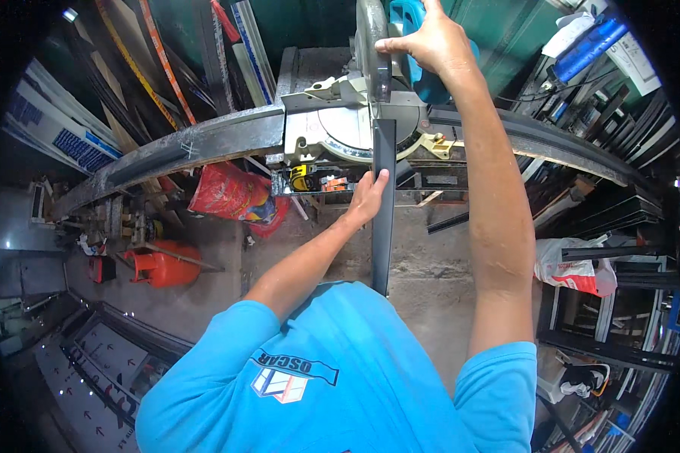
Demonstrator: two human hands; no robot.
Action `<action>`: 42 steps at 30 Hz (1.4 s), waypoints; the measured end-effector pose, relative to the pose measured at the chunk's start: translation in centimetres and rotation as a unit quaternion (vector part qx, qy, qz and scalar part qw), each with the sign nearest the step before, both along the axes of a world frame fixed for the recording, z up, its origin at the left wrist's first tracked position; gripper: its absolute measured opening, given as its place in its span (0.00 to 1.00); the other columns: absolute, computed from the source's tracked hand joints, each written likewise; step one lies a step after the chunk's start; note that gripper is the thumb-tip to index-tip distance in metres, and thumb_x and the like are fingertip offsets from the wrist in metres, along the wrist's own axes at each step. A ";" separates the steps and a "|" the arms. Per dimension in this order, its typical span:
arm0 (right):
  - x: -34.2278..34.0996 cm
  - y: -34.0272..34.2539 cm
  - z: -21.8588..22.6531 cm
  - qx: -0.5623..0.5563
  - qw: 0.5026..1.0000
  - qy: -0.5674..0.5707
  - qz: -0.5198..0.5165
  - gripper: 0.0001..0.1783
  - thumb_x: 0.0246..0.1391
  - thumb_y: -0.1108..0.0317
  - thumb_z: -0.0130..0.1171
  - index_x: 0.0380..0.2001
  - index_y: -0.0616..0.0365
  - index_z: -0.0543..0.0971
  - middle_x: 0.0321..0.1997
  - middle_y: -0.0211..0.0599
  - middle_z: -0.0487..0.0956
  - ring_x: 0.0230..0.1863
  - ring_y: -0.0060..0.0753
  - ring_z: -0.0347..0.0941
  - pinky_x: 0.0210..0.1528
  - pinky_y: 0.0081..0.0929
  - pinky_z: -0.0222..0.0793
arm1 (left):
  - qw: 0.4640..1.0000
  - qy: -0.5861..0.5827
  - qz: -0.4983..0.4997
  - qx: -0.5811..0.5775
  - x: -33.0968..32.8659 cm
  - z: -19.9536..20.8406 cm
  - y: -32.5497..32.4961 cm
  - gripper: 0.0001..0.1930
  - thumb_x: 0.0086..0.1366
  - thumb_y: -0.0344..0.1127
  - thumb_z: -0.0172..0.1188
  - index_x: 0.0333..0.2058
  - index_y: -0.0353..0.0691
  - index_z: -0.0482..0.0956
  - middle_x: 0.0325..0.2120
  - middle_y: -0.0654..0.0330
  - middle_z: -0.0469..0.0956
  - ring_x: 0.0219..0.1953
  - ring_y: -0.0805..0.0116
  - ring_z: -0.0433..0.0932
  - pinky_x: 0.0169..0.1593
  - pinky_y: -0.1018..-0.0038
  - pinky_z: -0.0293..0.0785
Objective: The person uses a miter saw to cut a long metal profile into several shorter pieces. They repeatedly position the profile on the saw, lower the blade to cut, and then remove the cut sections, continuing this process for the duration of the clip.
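Observation:
A mitre saw with a pale round base (340,128) stands on the bench before me, its grey blade guard (375,60) raised over the bed and a teal body (431,87) beside it. My right hand (434,45) is on the saw head, thumb stretched toward the guard; its fingertips are partly cut off by the upper edge. A long dark metal profile (383,219) runs from the saw bed back toward my body, its near end beside my shirt. My left hand (369,198) grips the profile just in front of the base, thumb on top.
Long rails (204,143) extend either side of the saw. Below it, a tray holds a yellow tape measure (301,178). A red sack (238,198) and an orange gas cylinder (170,263) stand left. Metal profiles (616,211) and a white plastic bag (574,264) lie right.

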State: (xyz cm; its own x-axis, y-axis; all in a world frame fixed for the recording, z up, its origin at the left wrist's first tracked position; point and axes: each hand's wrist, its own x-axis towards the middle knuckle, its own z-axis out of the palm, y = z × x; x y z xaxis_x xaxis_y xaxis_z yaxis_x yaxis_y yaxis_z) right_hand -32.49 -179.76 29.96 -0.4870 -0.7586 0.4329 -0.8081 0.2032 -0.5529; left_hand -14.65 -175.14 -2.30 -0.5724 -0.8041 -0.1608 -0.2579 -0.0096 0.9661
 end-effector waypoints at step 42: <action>-0.5 0.1 -2.2 0.026 0.998 0.048 -0.014 0.68 0.27 0.38 0.84 0.71 0.54 0.64 0.53 0.62 0.83 0.55 0.57 0.82 0.58 0.43 0.76 | 0.999 0.022 -0.002 0.026 0.1 0.5 0.4 0.31 0.76 0.63 0.47 0.35 0.33 0.73 0.28 0.57 0.73 0.34 0.64 0.72 0.42 0.62 0.69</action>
State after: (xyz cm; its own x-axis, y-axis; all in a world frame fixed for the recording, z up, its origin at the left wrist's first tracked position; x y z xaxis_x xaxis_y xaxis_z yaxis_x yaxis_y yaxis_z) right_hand -32.96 -179.69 27.73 -0.4654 -0.7684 0.4392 -0.8510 0.2522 -0.4606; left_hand -14.57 -174.79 -1.84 -0.5828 -0.7930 -0.1776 -0.2162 -0.0594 0.9745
